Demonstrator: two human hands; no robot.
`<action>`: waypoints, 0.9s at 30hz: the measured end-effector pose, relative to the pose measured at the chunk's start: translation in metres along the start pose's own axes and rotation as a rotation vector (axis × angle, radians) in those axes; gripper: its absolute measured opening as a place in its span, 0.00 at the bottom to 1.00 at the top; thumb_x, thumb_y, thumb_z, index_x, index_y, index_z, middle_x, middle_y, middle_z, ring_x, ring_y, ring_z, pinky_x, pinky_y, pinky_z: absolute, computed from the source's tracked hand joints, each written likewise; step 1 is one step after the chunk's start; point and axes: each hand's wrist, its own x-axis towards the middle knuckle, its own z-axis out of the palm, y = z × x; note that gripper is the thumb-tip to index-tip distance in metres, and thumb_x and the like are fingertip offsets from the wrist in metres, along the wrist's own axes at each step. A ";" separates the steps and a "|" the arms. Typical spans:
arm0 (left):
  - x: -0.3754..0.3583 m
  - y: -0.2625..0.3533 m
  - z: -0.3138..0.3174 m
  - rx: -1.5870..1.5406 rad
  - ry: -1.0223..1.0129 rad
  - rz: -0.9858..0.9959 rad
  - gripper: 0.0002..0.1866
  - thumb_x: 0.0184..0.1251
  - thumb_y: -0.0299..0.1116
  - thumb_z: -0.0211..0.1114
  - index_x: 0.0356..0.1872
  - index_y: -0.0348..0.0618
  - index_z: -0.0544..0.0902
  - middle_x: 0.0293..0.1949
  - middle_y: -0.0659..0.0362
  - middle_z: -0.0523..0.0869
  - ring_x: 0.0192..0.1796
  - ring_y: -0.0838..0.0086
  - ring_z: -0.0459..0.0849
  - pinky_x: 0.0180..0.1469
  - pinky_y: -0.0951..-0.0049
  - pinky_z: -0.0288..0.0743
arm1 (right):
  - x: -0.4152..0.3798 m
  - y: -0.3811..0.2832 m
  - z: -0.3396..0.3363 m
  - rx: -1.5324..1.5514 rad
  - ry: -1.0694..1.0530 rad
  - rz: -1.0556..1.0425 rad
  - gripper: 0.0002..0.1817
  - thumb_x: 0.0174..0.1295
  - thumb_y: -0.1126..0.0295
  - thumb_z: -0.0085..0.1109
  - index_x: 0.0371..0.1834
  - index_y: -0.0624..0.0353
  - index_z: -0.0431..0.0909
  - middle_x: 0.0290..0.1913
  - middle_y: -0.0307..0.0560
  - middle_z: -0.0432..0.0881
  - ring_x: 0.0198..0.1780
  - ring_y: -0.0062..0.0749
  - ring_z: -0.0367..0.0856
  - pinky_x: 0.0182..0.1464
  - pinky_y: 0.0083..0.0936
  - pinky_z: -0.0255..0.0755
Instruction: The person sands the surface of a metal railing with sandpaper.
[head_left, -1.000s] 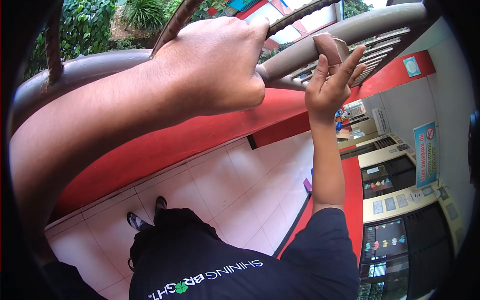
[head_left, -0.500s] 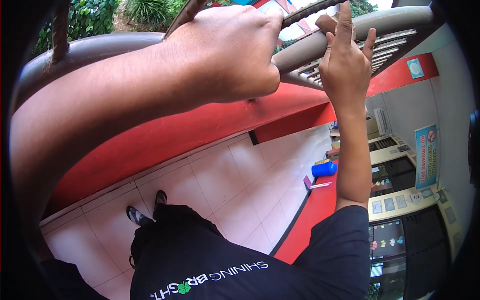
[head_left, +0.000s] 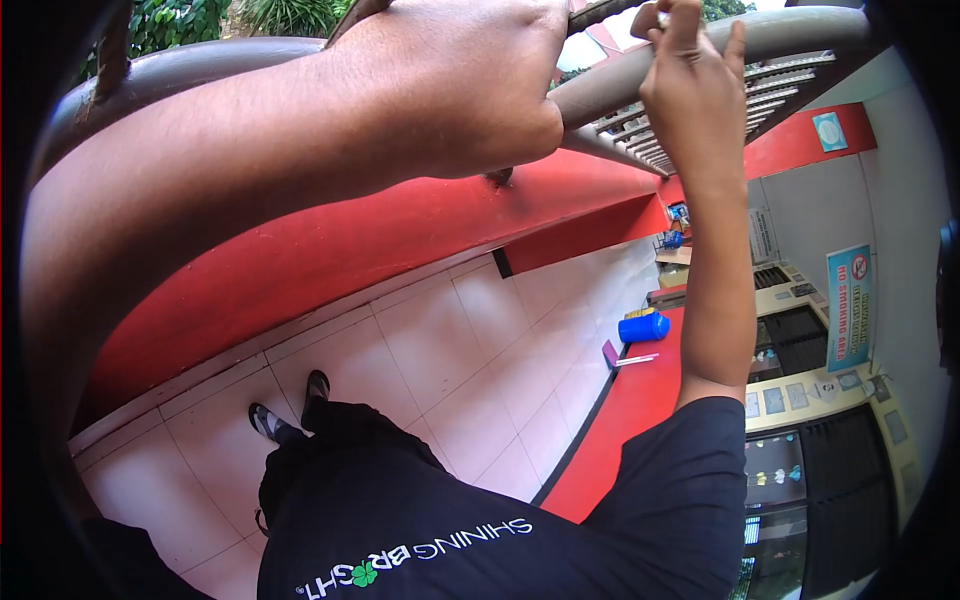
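My left hand [head_left: 470, 90] is close to the camera at the top, closed at the ribbed metal bar [head_left: 598, 14], its fingers mostly hidden behind the back of the hand. Higher up that bar, my right hand [head_left: 693, 85] pinches a small folded brown piece [head_left: 645, 22] that looks like sandpaper, against or close beside the bar. Its little finger sticks out. Beneath both hands runs a thick grey-brown metal pipe [head_left: 610, 93], part of a railing.
A red wall [head_left: 400, 225] stands below the railing, beside a pale tiled floor [head_left: 420, 340]. To the right, a blue container [head_left: 643, 327] rests on a red ledge [head_left: 645, 400]. A no-smoking banner [head_left: 848, 308] hangs farther right. Plants [head_left: 290, 18] grow beyond the railing.
My right hand has moved up slightly with the brown piece, and its raised index finger has folded down. The left hand stays at the bar; the view has shifted slightly.
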 end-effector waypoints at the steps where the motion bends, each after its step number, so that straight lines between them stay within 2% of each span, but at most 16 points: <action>1: -0.001 0.001 -0.001 0.014 0.040 0.006 0.21 0.61 0.32 0.59 0.49 0.23 0.76 0.42 0.34 0.87 0.51 0.43 0.88 0.57 0.52 0.82 | -0.004 -0.004 0.003 -0.001 0.000 -0.008 0.24 0.68 0.77 0.55 0.66 0.57 0.62 0.40 0.50 0.89 0.45 0.53 0.89 0.77 0.59 0.62; 3: 0.007 -0.011 0.006 -0.022 0.042 0.038 0.21 0.60 0.32 0.59 0.49 0.23 0.76 0.42 0.33 0.87 0.51 0.43 0.88 0.56 0.53 0.82 | -0.018 -0.035 0.009 -0.015 -0.168 -0.086 0.24 0.66 0.77 0.55 0.66 0.57 0.64 0.42 0.50 0.90 0.48 0.53 0.89 0.77 0.59 0.62; 5: 0.009 -0.013 0.006 -0.059 0.042 0.066 0.21 0.59 0.31 0.59 0.49 0.23 0.76 0.41 0.33 0.87 0.50 0.43 0.88 0.56 0.53 0.83 | -0.026 -0.049 0.014 0.087 -0.145 -0.151 0.13 0.69 0.71 0.55 0.55 0.58 0.75 0.34 0.51 0.88 0.46 0.48 0.90 0.70 0.50 0.72; 7: 0.010 -0.008 -0.002 -0.092 -0.060 -0.029 0.20 0.59 0.31 0.58 0.48 0.23 0.77 0.40 0.32 0.87 0.50 0.43 0.89 0.54 0.53 0.83 | -0.009 -0.028 0.001 -0.019 -0.249 -0.141 0.15 0.67 0.75 0.53 0.56 0.54 0.75 0.41 0.51 0.90 0.49 0.48 0.89 0.77 0.56 0.61; 8: 0.010 -0.010 -0.002 -0.090 -0.062 -0.028 0.20 0.59 0.31 0.58 0.48 0.23 0.77 0.40 0.32 0.87 0.50 0.43 0.89 0.54 0.53 0.83 | 0.013 -0.028 -0.011 -0.356 -0.348 0.016 0.11 0.66 0.74 0.53 0.50 0.54 0.79 0.43 0.50 0.90 0.49 0.45 0.89 0.79 0.54 0.59; 9: 0.011 -0.013 -0.001 -0.069 -0.060 0.013 0.20 0.60 0.31 0.58 0.48 0.23 0.77 0.40 0.32 0.87 0.49 0.42 0.89 0.53 0.53 0.83 | 0.014 -0.017 -0.007 -0.303 -0.293 0.159 0.12 0.65 0.74 0.53 0.50 0.56 0.81 0.43 0.49 0.91 0.49 0.43 0.89 0.80 0.53 0.57; 11: 0.010 -0.016 0.002 -0.049 -0.053 0.051 0.20 0.60 0.31 0.58 0.47 0.22 0.77 0.39 0.33 0.87 0.48 0.42 0.89 0.53 0.52 0.83 | 0.000 -0.035 -0.007 -0.257 -0.260 -0.012 0.14 0.64 0.75 0.55 0.51 0.57 0.83 0.45 0.48 0.91 0.54 0.40 0.89 0.81 0.52 0.56; 13: 0.005 -0.013 0.006 -0.054 0.057 0.112 0.18 0.61 0.32 0.59 0.45 0.23 0.77 0.39 0.33 0.87 0.48 0.41 0.89 0.52 0.52 0.83 | -0.045 -0.072 0.014 0.184 -0.205 -0.099 0.16 0.63 0.76 0.56 0.53 0.55 0.85 0.49 0.47 0.92 0.59 0.36 0.88 0.83 0.50 0.50; 14: 0.003 -0.010 0.003 -0.056 0.060 0.112 0.18 0.61 0.32 0.59 0.45 0.23 0.77 0.39 0.33 0.87 0.48 0.41 0.89 0.52 0.52 0.83 | -0.056 -0.069 0.016 0.127 -0.157 -0.067 0.17 0.61 0.78 0.57 0.52 0.55 0.86 0.52 0.47 0.91 0.61 0.35 0.87 0.85 0.49 0.44; 15: 0.002 -0.005 -0.003 -0.056 0.023 0.053 0.19 0.62 0.33 0.59 0.45 0.23 0.77 0.39 0.33 0.87 0.48 0.42 0.89 0.52 0.52 0.83 | -0.059 -0.053 0.023 0.086 -0.014 -0.067 0.17 0.68 0.73 0.52 0.57 0.56 0.84 0.51 0.41 0.92 0.59 0.30 0.89 0.86 0.46 0.38; 19: 0.015 -0.017 0.004 -0.053 -0.094 -0.028 0.25 0.65 0.41 0.64 0.48 0.24 0.76 0.41 0.30 0.87 0.50 0.44 0.90 0.53 0.54 0.84 | -0.100 -0.033 0.068 0.203 0.343 0.095 0.22 0.68 0.76 0.56 0.64 0.51 0.84 0.58 0.37 0.91 0.66 0.29 0.85 0.87 0.44 0.32; 20: 0.018 -0.011 0.021 0.126 0.012 -0.058 0.26 0.63 0.28 0.57 0.62 0.27 0.73 0.47 0.35 0.84 0.53 0.40 0.84 0.57 0.47 0.76 | -0.107 -0.036 0.071 0.198 0.258 -0.067 0.23 0.67 0.78 0.57 0.64 0.51 0.84 0.58 0.38 0.91 0.68 0.30 0.83 0.87 0.44 0.31; 21: 0.017 -0.010 0.026 0.145 0.004 -0.046 0.26 0.63 0.28 0.57 0.62 0.27 0.73 0.47 0.35 0.84 0.53 0.40 0.84 0.57 0.47 0.76 | -0.108 -0.039 0.073 0.193 0.174 -0.228 0.25 0.65 0.80 0.58 0.65 0.52 0.85 0.58 0.39 0.91 0.70 0.30 0.81 0.87 0.44 0.31; 22: 0.014 -0.013 0.028 0.155 0.067 -0.022 0.27 0.63 0.27 0.55 0.65 0.26 0.71 0.47 0.35 0.84 0.53 0.40 0.83 0.58 0.47 0.76 | -0.100 -0.019 0.068 0.135 0.248 -0.166 0.24 0.65 0.81 0.57 0.64 0.53 0.86 0.58 0.39 0.91 0.71 0.31 0.81 0.88 0.44 0.31; 23: 0.012 -0.013 0.026 0.160 0.130 -0.003 0.28 0.64 0.26 0.54 0.67 0.26 0.69 0.48 0.35 0.83 0.54 0.40 0.83 0.58 0.47 0.75 | -0.090 -0.012 0.068 0.306 0.468 0.130 0.22 0.66 0.80 0.57 0.62 0.52 0.87 0.59 0.38 0.90 0.68 0.30 0.84 0.88 0.42 0.30; 27: 0.016 -0.008 0.019 0.138 -0.046 -0.086 0.32 0.62 0.25 0.54 0.70 0.29 0.66 0.47 0.37 0.82 0.55 0.42 0.82 0.59 0.48 0.75 | -0.104 -0.025 0.078 0.356 0.209 -0.418 0.20 0.68 0.78 0.57 0.60 0.54 0.88 0.58 0.39 0.90 0.62 0.31 0.88 0.83 0.40 0.58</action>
